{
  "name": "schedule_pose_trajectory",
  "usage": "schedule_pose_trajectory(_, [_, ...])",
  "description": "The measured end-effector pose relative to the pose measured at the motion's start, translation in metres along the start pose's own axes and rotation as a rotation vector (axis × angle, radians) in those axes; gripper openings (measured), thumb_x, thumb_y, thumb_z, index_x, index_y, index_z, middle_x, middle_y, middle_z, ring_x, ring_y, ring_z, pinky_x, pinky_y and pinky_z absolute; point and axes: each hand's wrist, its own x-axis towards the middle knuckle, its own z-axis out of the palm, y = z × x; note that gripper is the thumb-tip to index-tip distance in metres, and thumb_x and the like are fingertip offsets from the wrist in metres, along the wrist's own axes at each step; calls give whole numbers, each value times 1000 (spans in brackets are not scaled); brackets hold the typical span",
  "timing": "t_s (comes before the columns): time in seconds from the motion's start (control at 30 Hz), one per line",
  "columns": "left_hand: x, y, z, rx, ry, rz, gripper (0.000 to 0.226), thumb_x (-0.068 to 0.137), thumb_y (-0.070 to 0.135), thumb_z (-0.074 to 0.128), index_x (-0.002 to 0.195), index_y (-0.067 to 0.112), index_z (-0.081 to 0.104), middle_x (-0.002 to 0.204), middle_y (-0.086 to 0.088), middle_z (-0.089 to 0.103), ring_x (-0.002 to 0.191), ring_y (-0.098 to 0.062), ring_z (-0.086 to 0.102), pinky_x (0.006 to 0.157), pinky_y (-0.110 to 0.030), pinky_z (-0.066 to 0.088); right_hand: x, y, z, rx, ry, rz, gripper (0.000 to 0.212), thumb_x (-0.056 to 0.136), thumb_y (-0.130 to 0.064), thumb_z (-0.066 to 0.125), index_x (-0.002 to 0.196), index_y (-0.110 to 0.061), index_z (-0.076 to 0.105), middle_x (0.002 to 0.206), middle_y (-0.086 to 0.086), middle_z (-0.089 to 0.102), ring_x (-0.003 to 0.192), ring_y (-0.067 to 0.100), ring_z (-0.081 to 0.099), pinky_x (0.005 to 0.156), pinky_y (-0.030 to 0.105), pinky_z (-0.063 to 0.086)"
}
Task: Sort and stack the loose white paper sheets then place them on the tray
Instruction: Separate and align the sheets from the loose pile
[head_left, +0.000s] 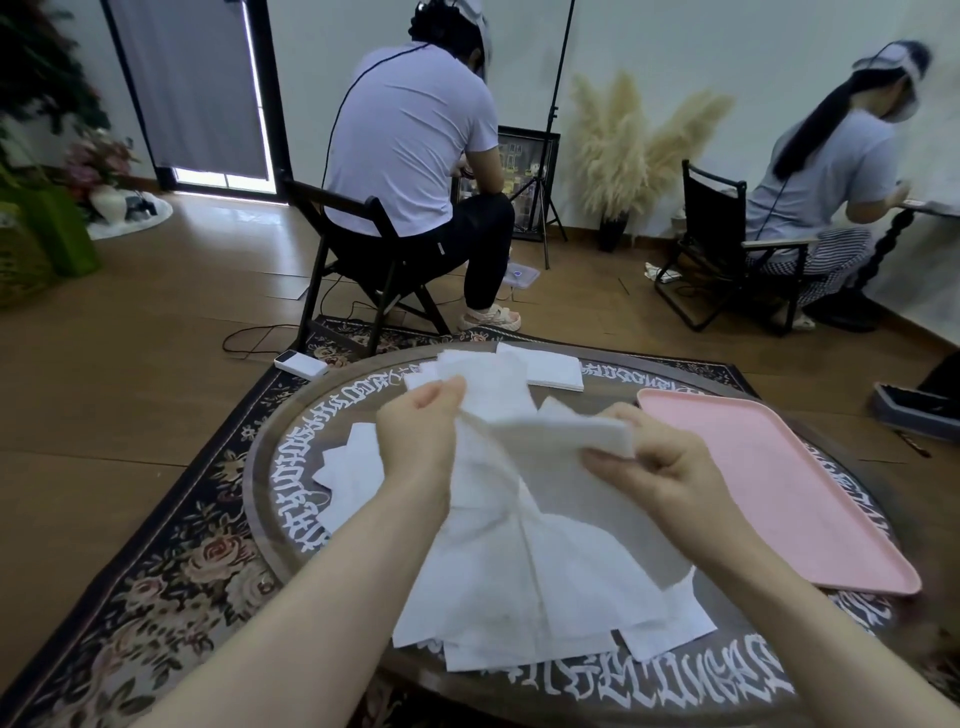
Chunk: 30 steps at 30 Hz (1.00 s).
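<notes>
Paper sheets (545, 582): loose white heap across the round table (270, 467), one sheet lifted above it.
Tray (779, 483): pink, bare, at the table's right.
Left hand (415, 441): fingers pinching the lifted sheet's left edge.
Right hand (660, 462): fingers curled, gripping its right edge.

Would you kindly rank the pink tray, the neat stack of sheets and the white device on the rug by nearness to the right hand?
From the right hand:
1. pink tray, just right.
2. neat stack, at the far rim.
3. white device, far left on the rug.
</notes>
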Motion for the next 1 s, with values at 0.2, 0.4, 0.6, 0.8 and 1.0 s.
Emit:
schedule_pose_trajectory(0.2, [1, -4, -1, -40, 32, -71, 16, 96, 22, 63, 80, 17, 65, 88, 0, 64, 91, -23, 57, 83, -34, 50, 12, -1, -9, 687, 231, 287, 27, 75, -17, 63, 98, -6, 73, 95, 9, 76, 84, 21, 74, 69, 31, 61])
schedule_pose_trajectory(0.4, [-18, -9, 14, -76, -260, -141, 13, 94, 23, 64, 95, 12, 72, 96, -8, 76, 87, -25, 68, 83, -42, 55, 18, 14, 6, 628, 390, 391, 28, 88, -11, 62, 114, -5, 66, 102, 4, 77, 88, 15, 74, 68, 25, 60])
schedule_pose_trajectory(0.6, [-20, -8, 14, -130, -367, -81, 18, 88, 28, 70, 92, 10, 73, 87, -5, 76, 73, -18, 69, 67, -29, 55, 15, 19, 8, 637, 401, 401, 33, 91, -13, 60, 123, -4, 63, 111, 7, 75, 96, 18, 73, 66, 23, 58])
schedule_pose_trajectory(0.8, [-17, -7, 9, -139, -317, -68, 7, 82, 12, 75, 76, 14, 77, 81, -7, 76, 65, -18, 69, 59, -27, 56, 12, 16, 3, 535, 334, 416, 47, 79, -26, 65, 121, -7, 65, 108, 3, 75, 96, 16, 72, 76, 29, 57])
schedule_pose_trajectory(1.0, [-10, -1, 4, -145, -317, -3, 25, 87, 16, 71, 64, 21, 78, 81, 0, 76, 75, -13, 69, 81, -29, 56, 15, 0, -28, 598, 417, 208, 31, 84, -23, 57, 110, -13, 69, 105, -5, 76, 98, 9, 71, 80, 28, 58])
